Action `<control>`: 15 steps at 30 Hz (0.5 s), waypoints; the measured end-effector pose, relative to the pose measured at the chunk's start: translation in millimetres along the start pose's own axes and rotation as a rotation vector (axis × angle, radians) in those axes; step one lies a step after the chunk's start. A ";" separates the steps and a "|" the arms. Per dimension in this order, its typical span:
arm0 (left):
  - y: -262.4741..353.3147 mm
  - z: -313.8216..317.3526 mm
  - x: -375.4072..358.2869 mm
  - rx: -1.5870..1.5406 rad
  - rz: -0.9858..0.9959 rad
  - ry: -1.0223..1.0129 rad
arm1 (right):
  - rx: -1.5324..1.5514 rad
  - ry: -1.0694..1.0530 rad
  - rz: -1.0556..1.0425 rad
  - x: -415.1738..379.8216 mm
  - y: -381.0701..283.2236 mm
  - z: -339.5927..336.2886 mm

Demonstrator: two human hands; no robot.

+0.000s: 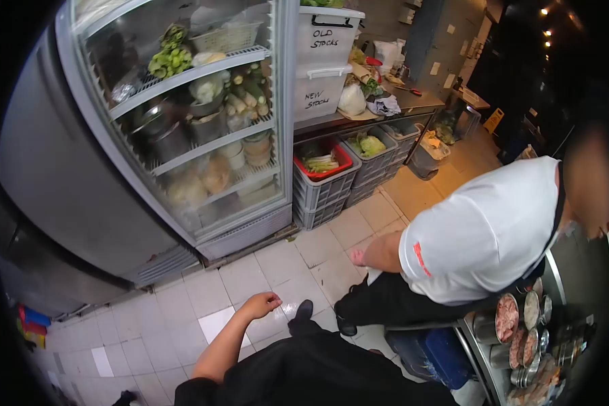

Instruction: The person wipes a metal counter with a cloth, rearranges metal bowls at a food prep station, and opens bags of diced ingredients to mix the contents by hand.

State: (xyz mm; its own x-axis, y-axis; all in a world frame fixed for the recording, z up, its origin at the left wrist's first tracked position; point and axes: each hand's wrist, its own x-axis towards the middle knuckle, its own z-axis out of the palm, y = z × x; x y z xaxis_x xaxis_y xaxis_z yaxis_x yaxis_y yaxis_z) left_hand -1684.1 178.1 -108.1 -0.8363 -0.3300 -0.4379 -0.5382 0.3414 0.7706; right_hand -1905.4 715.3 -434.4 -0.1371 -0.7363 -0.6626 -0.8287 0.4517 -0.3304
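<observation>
My left hand (261,305) hangs in front of my body above the tiled floor (183,304), its fingers curled together; whether it holds something I cannot make out. My right hand does not show. Below and in front of me is my dark shoe (304,310). Close on the right stands a co-worker in a white shirt (480,230) and dark trousers, with one hand (358,257) hanging low beside the body.
A glass-door fridge (284,135) with vegetables stands ahead on the left. Beside it are labelled white bins (321,95) and grey crates (325,193) of greens under a table. Metal containers of meat (507,318) stand on the right counter. A blue tub (430,355) is beneath it.
</observation>
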 end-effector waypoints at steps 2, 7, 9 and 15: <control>-16.5 -20.6 47.6 0.272 0.022 0.066 | 0.678 -0.005 0.126 31.5 -6.8 -2.1; -84.6 -77.6 99.1 0.445 -0.190 -0.006 | 1.339 0.219 0.519 105.4 -39.3 -194.1; -124.5 -99.6 106.2 0.325 -0.336 -0.030 | 1.320 0.296 0.461 153.3 -18.0 -273.2; -215.7 -124.1 108.2 0.315 -0.907 -0.746 | 1.409 0.477 0.454 216.6 10.9 -404.2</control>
State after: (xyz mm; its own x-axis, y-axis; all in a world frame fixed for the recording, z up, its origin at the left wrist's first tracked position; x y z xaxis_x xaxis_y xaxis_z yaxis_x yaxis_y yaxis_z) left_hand -1645.5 -40.4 -264.2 0.0583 -0.0079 -0.9983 -0.8742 0.4825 -0.0549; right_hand -2163.5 357.1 -309.9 -0.6067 -0.3745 -0.7012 0.4522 0.5629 -0.6919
